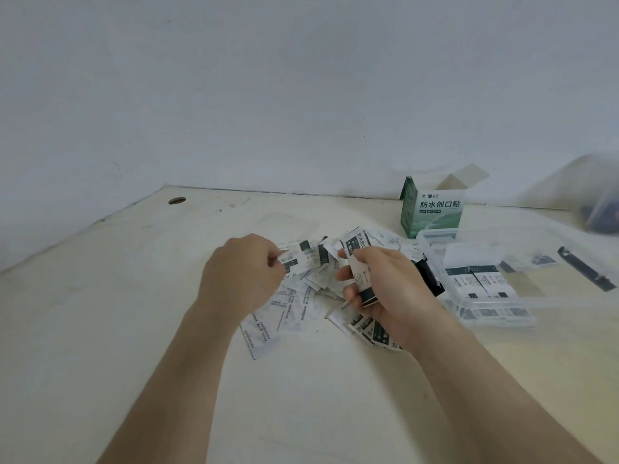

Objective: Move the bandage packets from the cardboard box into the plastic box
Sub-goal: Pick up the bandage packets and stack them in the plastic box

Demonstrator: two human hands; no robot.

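A heap of white and dark-green bandage packets lies loose on the table in front of me. My left hand pinches a couple of packets at the heap's left top. My right hand grips a small stack of packets held on edge. The green and white cardboard box stands behind with its flaps open. To the right sits the clear plastic box, open, with several packets laid flat inside.
The cream table meets a white wall at the back and has a round cable hole far left. A clear lid lies behind the heap. A dark flat tool lies right of the plastic box. A blurred dark object is at the far right edge.
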